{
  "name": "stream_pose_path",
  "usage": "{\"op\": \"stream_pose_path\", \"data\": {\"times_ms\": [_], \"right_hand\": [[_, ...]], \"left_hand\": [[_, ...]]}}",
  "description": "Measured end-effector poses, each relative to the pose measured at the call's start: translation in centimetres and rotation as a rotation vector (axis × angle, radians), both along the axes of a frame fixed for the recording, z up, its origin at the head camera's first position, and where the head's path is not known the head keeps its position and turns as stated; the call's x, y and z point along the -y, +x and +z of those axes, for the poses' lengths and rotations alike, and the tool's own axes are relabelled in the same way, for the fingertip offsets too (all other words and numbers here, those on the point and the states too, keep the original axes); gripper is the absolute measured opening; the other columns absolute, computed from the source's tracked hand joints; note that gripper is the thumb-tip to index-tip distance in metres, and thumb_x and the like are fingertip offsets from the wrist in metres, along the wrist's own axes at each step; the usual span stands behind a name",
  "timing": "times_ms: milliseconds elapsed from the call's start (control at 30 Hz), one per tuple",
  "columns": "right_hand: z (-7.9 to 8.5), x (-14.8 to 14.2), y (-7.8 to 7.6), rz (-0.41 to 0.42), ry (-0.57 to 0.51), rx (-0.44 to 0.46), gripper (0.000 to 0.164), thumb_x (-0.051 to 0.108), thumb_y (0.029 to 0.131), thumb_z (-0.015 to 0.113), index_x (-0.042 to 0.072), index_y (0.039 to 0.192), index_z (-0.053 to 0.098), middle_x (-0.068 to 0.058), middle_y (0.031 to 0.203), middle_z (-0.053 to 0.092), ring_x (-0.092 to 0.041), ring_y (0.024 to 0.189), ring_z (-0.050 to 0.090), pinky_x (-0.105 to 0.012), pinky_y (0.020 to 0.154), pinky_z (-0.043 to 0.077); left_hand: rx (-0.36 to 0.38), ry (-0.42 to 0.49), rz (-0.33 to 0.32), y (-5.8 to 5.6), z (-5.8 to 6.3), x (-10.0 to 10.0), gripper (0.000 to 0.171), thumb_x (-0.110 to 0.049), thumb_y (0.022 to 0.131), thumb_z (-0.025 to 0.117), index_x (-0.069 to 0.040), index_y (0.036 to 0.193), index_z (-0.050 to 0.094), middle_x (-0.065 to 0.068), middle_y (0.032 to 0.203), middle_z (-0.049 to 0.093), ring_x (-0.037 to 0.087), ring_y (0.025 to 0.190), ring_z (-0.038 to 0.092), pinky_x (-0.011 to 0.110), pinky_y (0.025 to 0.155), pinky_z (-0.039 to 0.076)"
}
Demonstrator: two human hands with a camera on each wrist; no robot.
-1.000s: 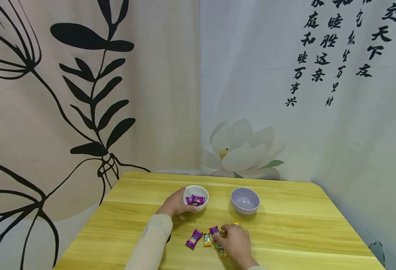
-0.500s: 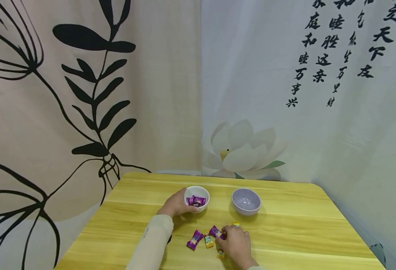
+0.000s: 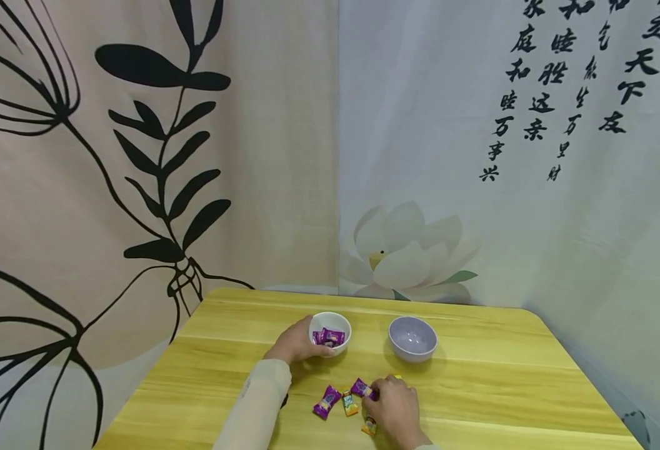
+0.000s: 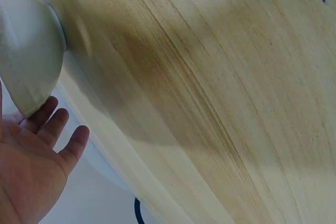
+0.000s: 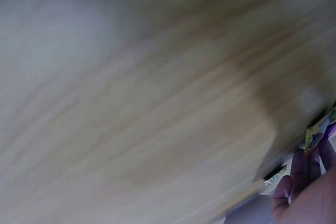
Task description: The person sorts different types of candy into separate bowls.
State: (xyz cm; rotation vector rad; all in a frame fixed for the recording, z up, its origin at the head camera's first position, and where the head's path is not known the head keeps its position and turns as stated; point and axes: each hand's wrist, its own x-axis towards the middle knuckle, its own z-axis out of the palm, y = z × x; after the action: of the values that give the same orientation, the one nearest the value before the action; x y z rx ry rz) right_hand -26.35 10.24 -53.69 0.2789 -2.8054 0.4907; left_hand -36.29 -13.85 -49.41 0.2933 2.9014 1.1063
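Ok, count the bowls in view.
2. The white bowl, with purple candies inside, is held by the left hand; the lavender bowl stands on the table to its right. No other bowl shows.

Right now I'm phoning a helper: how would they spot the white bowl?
Look toward the far side of the wooden table. There, the left hand grips the white bowl. Unlike the lavender bowl to its right, it holds purple-wrapped sweets.

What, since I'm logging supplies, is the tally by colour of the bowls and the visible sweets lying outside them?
White bowl: 1
Lilac bowl: 1
Purple sweets: 2
Yellow sweets: 3, one mostly hidden behind the right hand
Total: 7
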Motion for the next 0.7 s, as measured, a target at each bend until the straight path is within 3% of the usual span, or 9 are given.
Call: {"op": "stream_pose_path", "data": {"times_ms": [267, 700], "right_hand": [[-0.04, -0.07, 0.09, -0.001, -0.030, -0.054, 0.020, 0.032, 0.072, 0.079, 0.016, 0.083, 0.073, 0.004, 0.075, 0.058, -0.021, 0.070, 0.058, -0.039, 0.060, 0.042], [0.65, 0.07, -0.57, -0.006, -0.071, -0.004, 0.022, 0.030, 0.076, 0.076, 0.013, 0.089, 0.074, 0.002, 0.079, 0.060, -0.020, 0.073, 0.059, -0.043, 0.067, 0.049]], "left_hand": [[0.007, 0.010, 0.002, 0.01, -0.09, 0.04, 0.093, -0.044, 0.066, 0.092, -0.003, 0.137, 0.049, 0.013, 0.122, 0.062, 0.032, 0.111, 0.059, 0.055, 0.099, 0.046], [0.020, 0.020, 0.020, 0.27, 0.24, -0.02, 0.093, -0.044, 0.066, 0.092, -0.003, 0.138, 0.048, 0.013, 0.123, 0.062, 0.032, 0.110, 0.059, 0.054, 0.099, 0.046]]}}
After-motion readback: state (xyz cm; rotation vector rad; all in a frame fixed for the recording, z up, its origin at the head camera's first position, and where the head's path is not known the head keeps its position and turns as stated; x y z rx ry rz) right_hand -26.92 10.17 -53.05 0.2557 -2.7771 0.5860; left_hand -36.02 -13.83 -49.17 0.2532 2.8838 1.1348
